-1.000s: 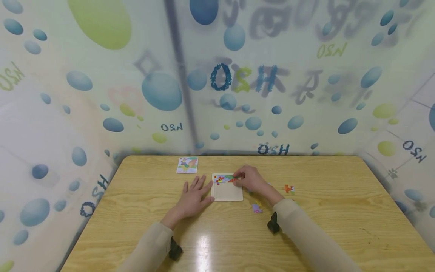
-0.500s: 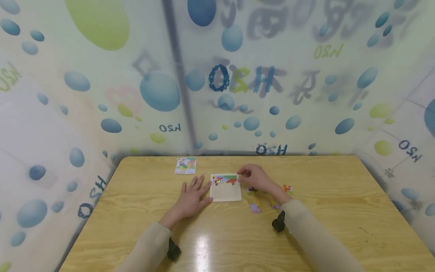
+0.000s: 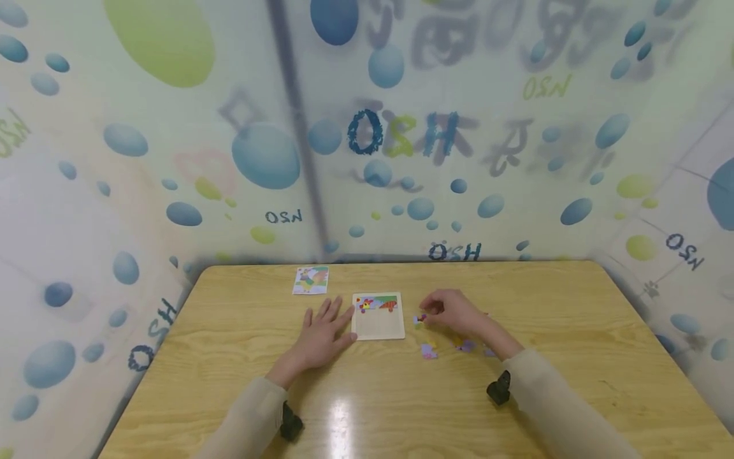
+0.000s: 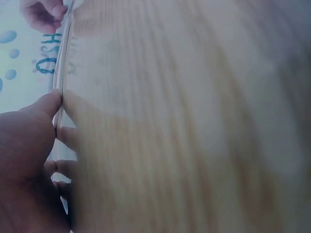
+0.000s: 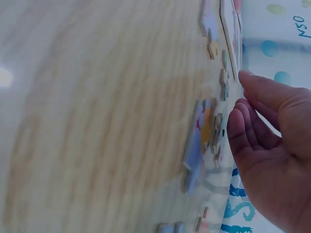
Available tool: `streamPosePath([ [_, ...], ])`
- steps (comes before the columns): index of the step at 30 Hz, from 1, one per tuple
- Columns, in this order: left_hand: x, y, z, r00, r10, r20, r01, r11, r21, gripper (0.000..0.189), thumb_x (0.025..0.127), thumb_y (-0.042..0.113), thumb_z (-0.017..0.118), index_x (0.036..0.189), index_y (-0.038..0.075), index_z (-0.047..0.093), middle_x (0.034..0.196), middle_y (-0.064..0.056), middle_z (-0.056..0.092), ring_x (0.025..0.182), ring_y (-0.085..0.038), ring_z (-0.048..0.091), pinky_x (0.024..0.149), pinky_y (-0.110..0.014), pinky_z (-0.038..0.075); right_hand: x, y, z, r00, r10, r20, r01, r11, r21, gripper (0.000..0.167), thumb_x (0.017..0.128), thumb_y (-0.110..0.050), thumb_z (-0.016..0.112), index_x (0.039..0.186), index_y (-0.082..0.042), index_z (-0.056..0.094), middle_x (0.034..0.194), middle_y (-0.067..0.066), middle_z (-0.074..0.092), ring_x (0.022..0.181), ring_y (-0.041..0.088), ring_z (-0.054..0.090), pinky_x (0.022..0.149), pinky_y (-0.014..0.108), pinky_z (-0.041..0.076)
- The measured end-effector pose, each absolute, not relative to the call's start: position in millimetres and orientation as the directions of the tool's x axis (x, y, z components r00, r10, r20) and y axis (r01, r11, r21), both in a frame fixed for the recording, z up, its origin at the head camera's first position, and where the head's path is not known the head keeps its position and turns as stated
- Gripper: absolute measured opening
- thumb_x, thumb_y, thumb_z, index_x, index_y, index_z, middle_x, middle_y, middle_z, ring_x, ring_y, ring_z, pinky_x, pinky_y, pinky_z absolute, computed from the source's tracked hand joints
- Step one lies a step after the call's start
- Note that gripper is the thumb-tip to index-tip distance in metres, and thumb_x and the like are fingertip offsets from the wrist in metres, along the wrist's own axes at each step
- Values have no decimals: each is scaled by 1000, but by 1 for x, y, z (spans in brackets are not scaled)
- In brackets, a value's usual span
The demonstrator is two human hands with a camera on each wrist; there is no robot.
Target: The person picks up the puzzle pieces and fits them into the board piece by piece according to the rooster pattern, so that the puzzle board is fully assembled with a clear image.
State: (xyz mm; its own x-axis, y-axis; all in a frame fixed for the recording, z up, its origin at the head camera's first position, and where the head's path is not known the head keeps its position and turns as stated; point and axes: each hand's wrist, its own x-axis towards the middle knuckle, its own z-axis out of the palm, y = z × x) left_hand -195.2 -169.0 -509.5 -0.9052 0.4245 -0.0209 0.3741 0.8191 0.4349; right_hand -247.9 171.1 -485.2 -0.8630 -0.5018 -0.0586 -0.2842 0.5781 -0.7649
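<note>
A pale square puzzle tray (image 3: 377, 326) lies on the table, with a colourful strip of fitted puzzle pieces (image 3: 387, 302) along its far side. My left hand (image 3: 319, 338) rests spread on the wood, forefinger and thumb touching the tray's left edge. To the right of the tray my right hand (image 3: 457, 313) hovers low over loose pieces, fingers loosely bent. The right wrist view shows its thumb and fingertips with nothing between them. One dark-patterned puzzle piece (image 3: 420, 319) lies just by those fingertips. A purple and yellow puzzle piece (image 3: 429, 350) lies nearer me.
More loose puzzle pieces (image 3: 466, 345) lie under and in front of the right forearm, partly hidden by it. A printed picture card (image 3: 311, 280) lies at the back left of the wooden table (image 3: 229, 331). Behind the table's far edge stands a patterned curtain (image 3: 493, 140).
My right hand has left the tray's top right corner, where a striped piece now sits, and moved right over the loose pieces. The left hand has stayed at the tray's edge.
</note>
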Motion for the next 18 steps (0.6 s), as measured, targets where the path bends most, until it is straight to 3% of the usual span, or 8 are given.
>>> streamPosePath([
  [18,-194,-166,-503,-910,412,-43,357,832,426,62,107,40,54,158,9,39,168,-22,15,154,-44,9,116,-72,1,-249,173,-492,-855,-515,-65,-319,621,-716,14,91,-8,78,105,-5,75,95,-1,65,83,14,58,74,33,52],
])
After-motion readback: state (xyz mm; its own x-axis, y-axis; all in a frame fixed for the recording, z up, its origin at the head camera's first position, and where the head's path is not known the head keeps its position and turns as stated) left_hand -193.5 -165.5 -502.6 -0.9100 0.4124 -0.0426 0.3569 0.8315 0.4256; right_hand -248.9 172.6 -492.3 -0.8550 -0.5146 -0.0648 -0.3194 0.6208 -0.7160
